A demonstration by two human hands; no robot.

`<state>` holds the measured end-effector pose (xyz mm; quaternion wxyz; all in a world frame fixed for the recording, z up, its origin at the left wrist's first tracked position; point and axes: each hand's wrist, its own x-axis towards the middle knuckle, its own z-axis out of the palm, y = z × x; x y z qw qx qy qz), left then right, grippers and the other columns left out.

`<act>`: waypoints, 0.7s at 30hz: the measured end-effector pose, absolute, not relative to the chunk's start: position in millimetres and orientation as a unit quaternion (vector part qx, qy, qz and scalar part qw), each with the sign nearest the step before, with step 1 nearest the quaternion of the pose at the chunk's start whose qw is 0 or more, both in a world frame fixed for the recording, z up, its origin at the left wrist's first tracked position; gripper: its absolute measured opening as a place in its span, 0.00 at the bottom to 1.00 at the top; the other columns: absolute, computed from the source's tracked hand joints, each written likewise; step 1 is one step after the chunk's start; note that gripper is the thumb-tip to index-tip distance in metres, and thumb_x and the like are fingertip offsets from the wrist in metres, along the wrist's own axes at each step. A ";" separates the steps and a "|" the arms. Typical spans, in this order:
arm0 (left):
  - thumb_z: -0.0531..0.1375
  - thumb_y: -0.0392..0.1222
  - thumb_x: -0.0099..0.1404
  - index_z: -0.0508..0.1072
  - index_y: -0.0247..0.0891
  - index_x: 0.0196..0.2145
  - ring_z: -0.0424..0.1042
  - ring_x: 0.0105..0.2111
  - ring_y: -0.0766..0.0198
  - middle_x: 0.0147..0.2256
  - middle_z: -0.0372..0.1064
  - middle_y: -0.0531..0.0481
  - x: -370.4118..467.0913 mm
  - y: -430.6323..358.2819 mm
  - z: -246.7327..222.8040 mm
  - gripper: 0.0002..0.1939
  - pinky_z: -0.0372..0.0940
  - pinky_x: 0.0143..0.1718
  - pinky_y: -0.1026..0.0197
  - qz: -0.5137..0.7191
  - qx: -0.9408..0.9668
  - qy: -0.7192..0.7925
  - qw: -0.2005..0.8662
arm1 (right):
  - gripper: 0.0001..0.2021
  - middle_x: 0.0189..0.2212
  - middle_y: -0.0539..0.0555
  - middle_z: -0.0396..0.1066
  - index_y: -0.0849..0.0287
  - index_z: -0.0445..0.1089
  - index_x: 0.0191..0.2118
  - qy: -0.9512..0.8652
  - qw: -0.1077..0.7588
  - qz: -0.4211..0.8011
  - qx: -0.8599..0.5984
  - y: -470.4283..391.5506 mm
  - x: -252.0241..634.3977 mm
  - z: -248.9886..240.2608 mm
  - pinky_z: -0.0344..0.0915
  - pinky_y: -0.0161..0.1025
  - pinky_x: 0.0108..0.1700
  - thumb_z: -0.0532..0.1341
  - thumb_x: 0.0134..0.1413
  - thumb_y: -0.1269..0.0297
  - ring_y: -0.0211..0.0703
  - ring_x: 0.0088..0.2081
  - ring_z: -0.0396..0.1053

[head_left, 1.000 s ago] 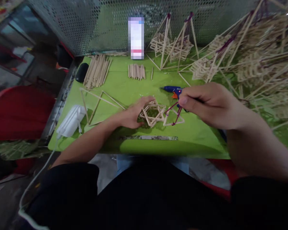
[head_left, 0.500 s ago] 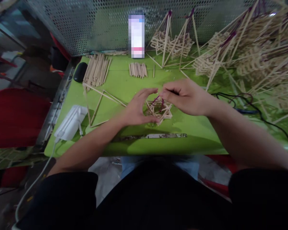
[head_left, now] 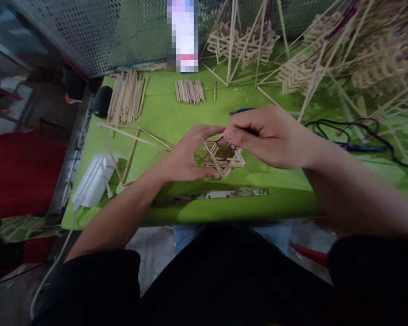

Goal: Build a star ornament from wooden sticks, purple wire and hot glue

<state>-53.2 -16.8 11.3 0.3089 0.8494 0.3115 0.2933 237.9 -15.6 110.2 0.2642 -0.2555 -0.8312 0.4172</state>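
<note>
A green table [head_left: 159, 106] fills the middle of the scene, with a grey mesh panel [head_left: 132, 36] standing along its far side. At far left, beyond the table, is a red chair [head_left: 23, 172]. On the table's left end lies a white plug block [head_left: 95, 181], its cord [head_left: 47, 275] dropping over the near edge. Farther back are a dark rounded thing [head_left: 102, 101] and, just to its right, a pile of long sticks [head_left: 125, 97]. Nearer, an angled stick frame [head_left: 131, 155] reaches toward the left forearm.

The left hand [head_left: 187, 156] is curved and open, thumb and fingers apart around the left side of a star [head_left: 233, 162] built of layered sticks; whether it touches the star, I cannot tell. Beyond, at the far side, are a blurred screen [head_left: 183, 36], a bundle of short sticks [head_left: 189, 92] and one loose stick [head_left: 214, 91]. The star lies flat at the near middle of the table. The right hand [head_left: 272, 138] pinches purple string [head_left: 225, 154], which runs down to the star.

Behind the right hand, a blue tool [head_left: 243, 110] is mostly hidden. To the right lies a tangled black cable [head_left: 326, 120], and stick pieces [head_left: 297, 74] crowd the far right.
</note>
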 end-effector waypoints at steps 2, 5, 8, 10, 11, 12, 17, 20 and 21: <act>0.85 0.78 0.59 0.75 0.49 0.82 0.72 0.81 0.25 0.80 0.73 0.32 -51.0 -17.3 13.1 0.63 0.67 0.85 0.19 0.284 0.845 0.324 0.316 | 0.33 0.25 0.44 0.55 0.53 0.61 0.31 -0.828 0.259 0.427 -0.255 -15.6 240.0 109.0 0.49 0.45 0.32 0.69 0.89 0.41 0.38 0.29 0.52; 0.86 0.78 0.57 0.79 0.52 0.78 0.70 0.82 0.23 0.80 0.72 0.34 -46.6 -18.5 17.4 0.60 0.67 0.85 0.17 0.267 0.834 0.354 0.327 | 0.34 0.25 0.44 0.54 0.53 0.62 0.31 -0.822 0.257 0.443 -0.250 -15.9 241.5 108.3 0.48 0.45 0.31 0.69 0.88 0.38 0.37 0.28 0.50; 0.85 0.77 0.62 0.82 0.53 0.75 0.72 0.81 0.25 0.78 0.74 0.35 -45.2 -20.0 20.4 0.52 0.67 0.84 0.16 0.262 0.838 0.353 0.324 | 0.34 0.25 0.43 0.54 0.53 0.63 0.32 -0.815 0.259 0.451 -0.256 -17.1 241.0 108.1 0.48 0.44 0.31 0.69 0.87 0.36 0.37 0.28 0.50; 0.83 0.76 0.65 0.82 0.53 0.74 0.73 0.81 0.27 0.78 0.74 0.36 -45.8 -20.8 20.8 0.48 0.68 0.84 0.17 0.259 0.847 0.340 0.317 | 0.33 0.25 0.44 0.55 0.53 0.64 0.32 -0.812 0.262 0.453 -0.256 -18.0 240.2 107.5 0.49 0.44 0.31 0.70 0.87 0.36 0.37 0.28 0.52; 0.83 0.75 0.66 0.83 0.53 0.74 0.73 0.81 0.28 0.79 0.74 0.36 -46.0 -21.1 20.7 0.47 0.68 0.84 0.18 0.254 0.850 0.339 0.313 | 0.33 0.25 0.44 0.56 0.53 0.64 0.32 -0.812 0.262 0.454 -0.257 -18.4 240.0 107.2 0.49 0.44 0.32 0.70 0.87 0.37 0.37 0.29 0.52; 0.83 0.75 0.66 0.83 0.54 0.73 0.72 0.81 0.28 0.79 0.73 0.37 -46.1 -21.3 20.6 0.46 0.68 0.84 0.18 0.247 0.853 0.341 0.310 | 0.33 0.25 0.44 0.56 0.53 0.64 0.32 -0.813 0.262 0.453 -0.256 -18.8 240.0 106.9 0.49 0.44 0.31 0.69 0.87 0.38 0.37 0.29 0.53; 0.85 0.77 0.61 0.85 0.57 0.71 0.67 0.84 0.25 0.81 0.71 0.39 -41.4 -18.7 18.5 0.48 0.61 0.87 0.14 0.225 0.850 0.375 0.295 | 0.32 0.24 0.45 0.55 0.52 0.62 0.31 -0.822 0.259 0.427 -0.274 -20.6 245.9 108.5 0.48 0.45 0.30 0.71 0.87 0.42 0.38 0.27 0.51; 0.87 0.77 0.57 0.87 0.58 0.69 0.62 0.86 0.21 0.82 0.70 0.41 -38.8 -14.6 15.0 0.48 0.54 0.89 0.10 0.224 0.839 0.400 0.291 | 0.32 0.23 0.45 0.54 0.52 0.62 0.30 -0.825 0.252 0.417 -0.287 -22.4 251.8 111.3 0.47 0.45 0.29 0.73 0.87 0.46 0.37 0.27 0.51; 0.88 0.77 0.56 0.87 0.58 0.69 0.61 0.87 0.20 0.83 0.69 0.41 -38.8 -13.3 13.4 0.48 0.53 0.89 0.10 0.225 0.837 0.403 0.293 | 0.31 0.23 0.45 0.55 0.53 0.62 0.31 -0.824 0.250 0.416 -0.292 -22.9 253.3 111.9 0.47 0.46 0.29 0.72 0.87 0.47 0.37 0.27 0.51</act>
